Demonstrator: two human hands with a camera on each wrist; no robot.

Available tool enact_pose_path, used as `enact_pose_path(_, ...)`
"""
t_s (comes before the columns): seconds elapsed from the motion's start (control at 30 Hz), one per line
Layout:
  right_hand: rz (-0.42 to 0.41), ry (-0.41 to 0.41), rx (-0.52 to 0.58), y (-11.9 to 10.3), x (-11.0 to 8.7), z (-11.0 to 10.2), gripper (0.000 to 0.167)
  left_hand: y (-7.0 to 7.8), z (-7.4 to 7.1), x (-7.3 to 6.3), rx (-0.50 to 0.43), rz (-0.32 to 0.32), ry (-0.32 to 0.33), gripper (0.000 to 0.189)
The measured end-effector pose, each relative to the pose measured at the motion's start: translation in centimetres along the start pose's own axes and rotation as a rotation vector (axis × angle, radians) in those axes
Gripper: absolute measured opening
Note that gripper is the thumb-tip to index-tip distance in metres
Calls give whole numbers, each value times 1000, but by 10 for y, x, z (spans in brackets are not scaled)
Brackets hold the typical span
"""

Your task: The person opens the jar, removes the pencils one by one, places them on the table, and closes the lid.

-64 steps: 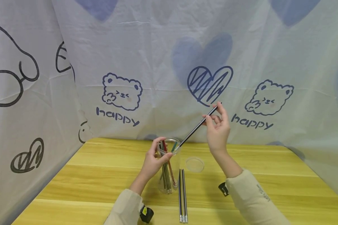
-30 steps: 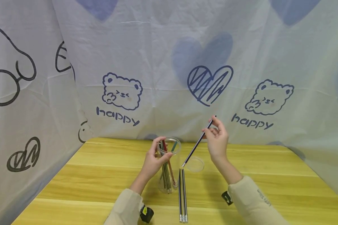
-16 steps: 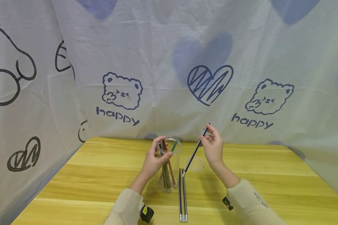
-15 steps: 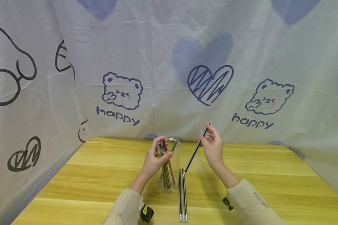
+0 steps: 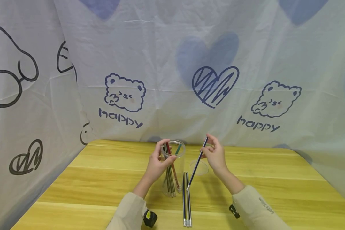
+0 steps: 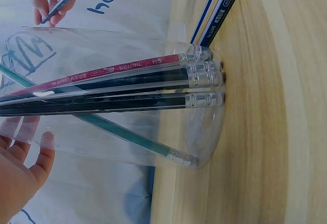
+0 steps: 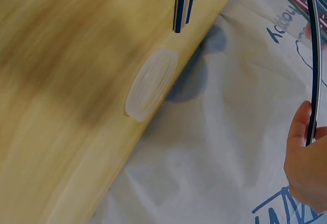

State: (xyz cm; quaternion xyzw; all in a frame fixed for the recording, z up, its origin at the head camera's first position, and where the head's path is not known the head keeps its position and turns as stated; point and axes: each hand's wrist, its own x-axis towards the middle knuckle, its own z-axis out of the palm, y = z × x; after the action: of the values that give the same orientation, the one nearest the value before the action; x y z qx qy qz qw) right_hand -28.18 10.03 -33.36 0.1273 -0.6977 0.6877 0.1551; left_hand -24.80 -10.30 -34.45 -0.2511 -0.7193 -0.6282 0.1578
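My left hand (image 5: pixel 157 159) grips a clear plastic jar (image 5: pixel 180 167) near its rim, thumb and fingers on opposite sides. Inside the jar lean a red pencil (image 6: pixel 117 71), a green pencil (image 6: pixel 125 134) and dark pencils (image 6: pixel 143 102), their eraser ends down. My right hand (image 5: pixel 217 158) pinches a dark blue striped pencil (image 5: pixel 197 163) by its upper end. That pencil slants down to the left, and its eraser end overlaps the striped pencils (image 5: pixel 189 204) lying side by side on the table, right of the jar.
A round clear lid (image 5: pixel 199 168) lies flat on the wooden table (image 5: pixel 261 191), behind the loose pencils and near the right hand. A white printed cloth (image 5: pixel 161 64) hangs along the table's back edge.
My right hand has come down and slightly left with the pencil, whose lower end has gone from the jar's rim to over the loose pencils. The left hand and jar have stayed put.
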Motion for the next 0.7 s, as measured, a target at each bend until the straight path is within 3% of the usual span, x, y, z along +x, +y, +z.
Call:
enact_pose_path(0.43,95,-72,-110,13,-1,1,63,-1,0,-1,-3,18,-4,54)
enact_pose_path(0.7,183,-161,-140,16,-2,2,62,-1,0,0,-1,6,-2,54)
